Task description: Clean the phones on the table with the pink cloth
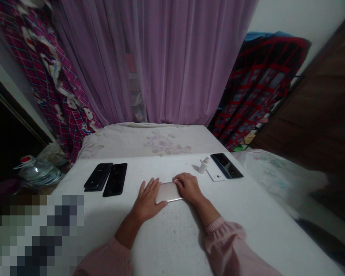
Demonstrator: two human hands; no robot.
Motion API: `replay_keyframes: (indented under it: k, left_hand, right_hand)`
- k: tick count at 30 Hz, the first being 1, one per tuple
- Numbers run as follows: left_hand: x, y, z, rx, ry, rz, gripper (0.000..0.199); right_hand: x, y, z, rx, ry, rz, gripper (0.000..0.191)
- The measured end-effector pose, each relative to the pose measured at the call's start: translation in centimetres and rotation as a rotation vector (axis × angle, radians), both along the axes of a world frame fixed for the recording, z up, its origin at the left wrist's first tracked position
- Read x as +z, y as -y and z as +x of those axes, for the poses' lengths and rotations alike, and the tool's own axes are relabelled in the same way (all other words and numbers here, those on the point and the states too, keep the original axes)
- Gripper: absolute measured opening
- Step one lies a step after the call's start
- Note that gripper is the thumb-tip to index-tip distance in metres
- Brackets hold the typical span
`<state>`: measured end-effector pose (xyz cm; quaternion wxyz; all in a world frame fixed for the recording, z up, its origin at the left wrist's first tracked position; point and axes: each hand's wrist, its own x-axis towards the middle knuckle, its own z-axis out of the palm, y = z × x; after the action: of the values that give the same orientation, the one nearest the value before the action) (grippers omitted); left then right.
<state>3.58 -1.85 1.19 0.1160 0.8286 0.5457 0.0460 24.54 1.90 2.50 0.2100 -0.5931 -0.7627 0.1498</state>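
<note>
A pale gold phone (167,192) lies flat in the middle of the white-covered table, its plain face up. My left hand (148,200) braces its left end, with the thumb along the near edge and the fingers by the far corner. Curled over the right end of the phone is my right hand (189,187), its fingers pressed together on the surface. A small whitish bit shows at those fingertips, too small to name. Beyond my right hand stands a small white spray bottle (203,165), upright beside a white phone (215,175).
A dark phone (226,166) lies at the right. To the left are a black phone (115,180) and a dark phone (99,176) resting on another dark flat item. A large clear water bottle (40,172) stands beyond the table's left edge. Purple curtains (172,61) hang behind.
</note>
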Motion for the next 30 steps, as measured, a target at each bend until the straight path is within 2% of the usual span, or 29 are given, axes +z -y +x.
replay_keyframes:
  k: [4, 10, 14, 22, 26, 30]
  left_hand:
    - [0.3, 0.1, 0.2, 0.014, -0.003, -0.019, 0.070]
    - [0.2, 0.2, 0.2, 0.016, 0.025, 0.007, 0.069]
    - [0.0, 0.1, 0.2, 0.014, 0.019, -0.006, 0.069]
    - [0.2, 0.0, 0.1, 0.009, 0.016, -0.015, 0.069]
    - [0.3, 0.1, 0.2, 0.020, 0.023, -0.011, 0.069]
    - [0.2, 0.2, 0.3, 0.034, 0.039, 0.012, 0.068]
  right_hand:
    - [-0.8, 0.4, 0.0, -0.007, -0.042, 0.051, 0.019]
    - [-2.3, 3.0, 1.7, 0.137, -0.158, 0.142, 0.020]
    - [-1.8, 3.2, 1.9, 0.152, -0.122, 0.075, 0.018]
    - [0.2, 0.5, -0.5, 0.015, -0.001, -0.013, 0.017]
    - [0.0, 0.1, -1.2, -0.030, 0.034, 0.007, 0.018]
    - [-1.0, 1.3, -0.8, 0.003, -0.074, 0.065, 0.018]
